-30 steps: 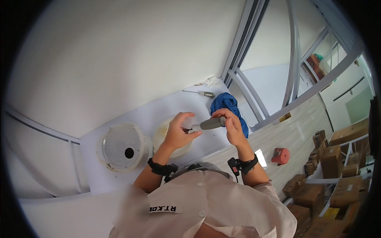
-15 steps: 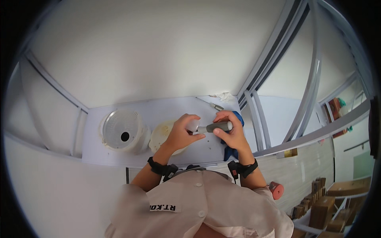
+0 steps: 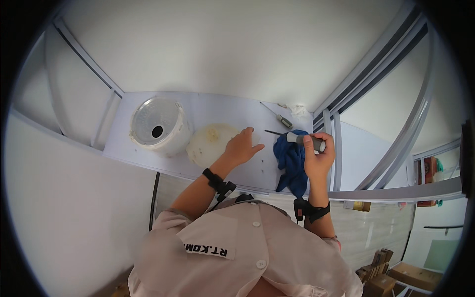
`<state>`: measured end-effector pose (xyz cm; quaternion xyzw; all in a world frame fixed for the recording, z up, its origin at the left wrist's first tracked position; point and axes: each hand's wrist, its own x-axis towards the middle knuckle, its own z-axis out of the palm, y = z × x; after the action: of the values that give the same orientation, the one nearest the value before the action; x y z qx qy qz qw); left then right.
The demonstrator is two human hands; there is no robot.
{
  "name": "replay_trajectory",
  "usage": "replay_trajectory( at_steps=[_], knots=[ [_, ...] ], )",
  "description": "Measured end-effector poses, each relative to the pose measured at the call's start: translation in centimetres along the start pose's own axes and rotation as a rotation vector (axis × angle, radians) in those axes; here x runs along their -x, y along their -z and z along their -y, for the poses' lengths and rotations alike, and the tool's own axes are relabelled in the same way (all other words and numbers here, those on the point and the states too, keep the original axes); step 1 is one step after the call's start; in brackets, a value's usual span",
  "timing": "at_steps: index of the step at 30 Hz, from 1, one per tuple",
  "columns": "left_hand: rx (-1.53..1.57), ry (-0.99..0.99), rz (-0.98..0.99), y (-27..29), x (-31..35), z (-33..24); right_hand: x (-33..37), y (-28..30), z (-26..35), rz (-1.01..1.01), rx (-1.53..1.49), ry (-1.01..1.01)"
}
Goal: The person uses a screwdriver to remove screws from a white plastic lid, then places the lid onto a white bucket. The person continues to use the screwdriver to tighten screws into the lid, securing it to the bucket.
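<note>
Right hand (image 3: 320,156) grips screwdriver (image 3: 295,139) near table edge (image 3: 308,122); left hand (image 3: 241,148) apart

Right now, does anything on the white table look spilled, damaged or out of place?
The round whitish disc has a yellowish smear on its far part, unlike its mostly pale surface. The blue cloth lies bunched up, not folded, seen beneath the screwdriver in the right hand.
</note>
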<state>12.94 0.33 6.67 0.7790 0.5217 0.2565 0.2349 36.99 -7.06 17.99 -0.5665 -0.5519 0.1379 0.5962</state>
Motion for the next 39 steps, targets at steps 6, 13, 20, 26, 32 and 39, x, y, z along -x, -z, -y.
replay_trajectory(
  at_steps=[6,13,20,26,32,39],
  knots=[
    [-0.423,0.069,0.094,-2.7,-2.0,-2.6,0.5,1.3,-0.6,-0.025,-0.086,-0.013],
    [-0.515,0.062,0.112,-7.5,-3.3,-2.8,1.3,3.3,-1.0,0.001,-0.061,-0.055],
    [-0.347,0.065,0.182,-10.6,-4.4,-1.9,1.6,4.4,-2.1,0.042,-0.095,-0.06],
    [-0.25,0.013,0.104,-11.3,-5.3,-1.4,1.1,4.1,-2.4,0.07,-0.094,-0.053],
    [-0.271,-0.026,-0.016,-11.5,-5.1,-1.4,0.5,3.7,-2.6,0.1,-0.117,-0.071],
    [-0.245,0.059,0.003,-3.9,-4.0,-3.8,-0.3,2.3,-3.0,0.097,-0.143,-0.016]
  ],
)
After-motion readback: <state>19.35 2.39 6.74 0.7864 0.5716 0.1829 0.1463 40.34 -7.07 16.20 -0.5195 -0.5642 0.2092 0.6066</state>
